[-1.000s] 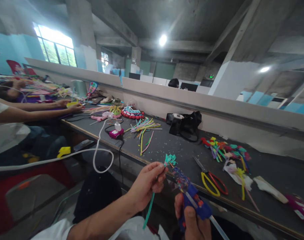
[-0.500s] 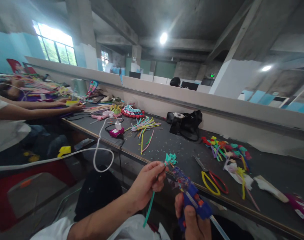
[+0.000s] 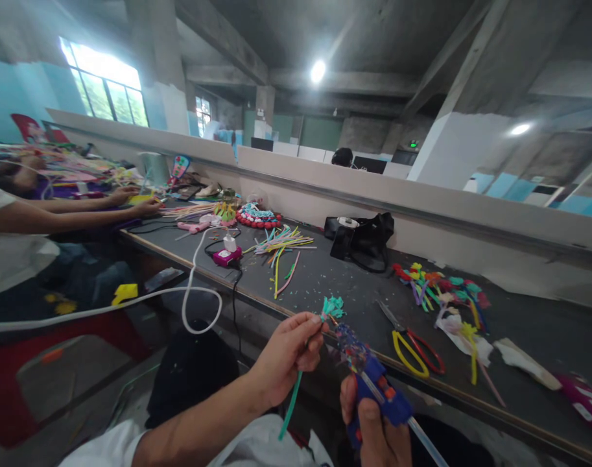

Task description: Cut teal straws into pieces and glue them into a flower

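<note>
Between thumb and fingers, my left hand (image 3: 290,350) pinches a green pipe-cleaner flower (image 3: 333,307), its frilly head sticking out past the fingertips. The flower's green stem hangs down below the palm. My right hand (image 3: 373,418) is wrapped round a blue hot glue gun (image 3: 371,376), with a clear glue stick (image 3: 426,441) coming out of its back. The gun's metal tip is at the base of the green head; whether it touches is too small to tell. Both hands are in front of the table edge.
Scissors (image 3: 411,344) with yellow and red handles lie right of the gun. Finished colourful flowers (image 3: 439,288), a black bag (image 3: 361,237) and loose pipe cleaners (image 3: 286,240) lie on the dark table (image 3: 334,282). A white cable (image 3: 191,285) loops at left, near another person's arms (image 3: 82,214).
Hardly anything differs. Both hands, the green flower and the glue gun stay in the same place; the view shifts very slightly.
</note>
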The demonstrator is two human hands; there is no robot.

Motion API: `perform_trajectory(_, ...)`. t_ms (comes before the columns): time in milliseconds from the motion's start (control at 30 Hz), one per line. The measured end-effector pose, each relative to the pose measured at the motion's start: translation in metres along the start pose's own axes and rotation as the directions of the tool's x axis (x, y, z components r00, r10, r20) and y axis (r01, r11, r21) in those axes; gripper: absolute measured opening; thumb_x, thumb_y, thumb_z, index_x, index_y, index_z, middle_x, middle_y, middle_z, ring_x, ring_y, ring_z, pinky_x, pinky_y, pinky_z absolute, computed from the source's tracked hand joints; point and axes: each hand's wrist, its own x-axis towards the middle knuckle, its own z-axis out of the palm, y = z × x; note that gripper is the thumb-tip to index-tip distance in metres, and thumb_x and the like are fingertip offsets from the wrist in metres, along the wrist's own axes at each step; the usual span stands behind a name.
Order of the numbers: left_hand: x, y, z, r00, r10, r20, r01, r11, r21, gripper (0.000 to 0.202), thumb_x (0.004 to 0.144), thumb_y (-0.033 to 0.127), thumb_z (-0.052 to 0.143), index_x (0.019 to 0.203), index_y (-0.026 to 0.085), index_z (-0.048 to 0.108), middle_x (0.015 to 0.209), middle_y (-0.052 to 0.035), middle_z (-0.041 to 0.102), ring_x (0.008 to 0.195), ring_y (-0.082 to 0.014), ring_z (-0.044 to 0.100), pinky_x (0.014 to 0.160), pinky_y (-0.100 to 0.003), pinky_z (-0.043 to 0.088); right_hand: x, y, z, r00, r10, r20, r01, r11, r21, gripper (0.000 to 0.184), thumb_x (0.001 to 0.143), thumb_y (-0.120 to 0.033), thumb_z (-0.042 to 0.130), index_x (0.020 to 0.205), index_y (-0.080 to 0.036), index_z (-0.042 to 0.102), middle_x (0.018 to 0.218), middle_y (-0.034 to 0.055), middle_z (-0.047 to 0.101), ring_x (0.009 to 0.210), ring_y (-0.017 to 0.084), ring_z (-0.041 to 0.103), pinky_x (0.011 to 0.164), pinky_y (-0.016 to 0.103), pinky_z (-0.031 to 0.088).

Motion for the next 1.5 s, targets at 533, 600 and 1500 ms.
perform_trajectory(533,0.000,0.001,0.000,1.000,0.010,0.016,-0.010,1.000,0.002,0.020,0.088,0.030,0.058,0.081,0.012,0.060,0.054,0.0057,0.042,0.039,-0.0015,0.024,0.041,-0.019,0.013,0.002,0.002,-0.003,0.993,-0.073,0.094,0.080,0.994,-0.072,0.044,0.087,-0.058,0.050,0.076,-0.018,0.065,0.060,0.0017,0.058,0.053,0.013,0.052,0.051,0.025,0.042)
perform_trajectory(600,0.000,0.000,0.000,1.000,0.007,0.008,-0.007,1.000,0.003,0.020,0.087,0.030,0.058,0.080,0.012,0.059,0.054,0.0057,0.042,0.038,-0.0015,0.024,0.041,-0.020,0.013,0.006,0.000,-0.003,0.987,-0.094,0.128,0.102,0.993,-0.056,0.044,0.086,-0.059,0.050,0.070,-0.019,0.061,0.058,0.0006,0.054,0.051,0.013,0.049,0.051,0.025,0.041)
perform_trajectory(1500,0.001,-0.001,-0.002,0.999,0.025,-0.033,-0.024,0.999,0.031,0.022,0.083,0.033,0.063,0.076,0.014,0.055,0.055,0.0065,0.042,0.039,-0.0016,0.024,0.042,-0.020,0.013,0.001,-0.014,-0.002,0.987,-0.092,0.130,0.091,0.996,0.018,0.048,0.085,-0.064,0.049,0.088,-0.020,0.067,0.077,0.0058,0.064,0.058,0.014,0.054,0.053,0.025,0.046)
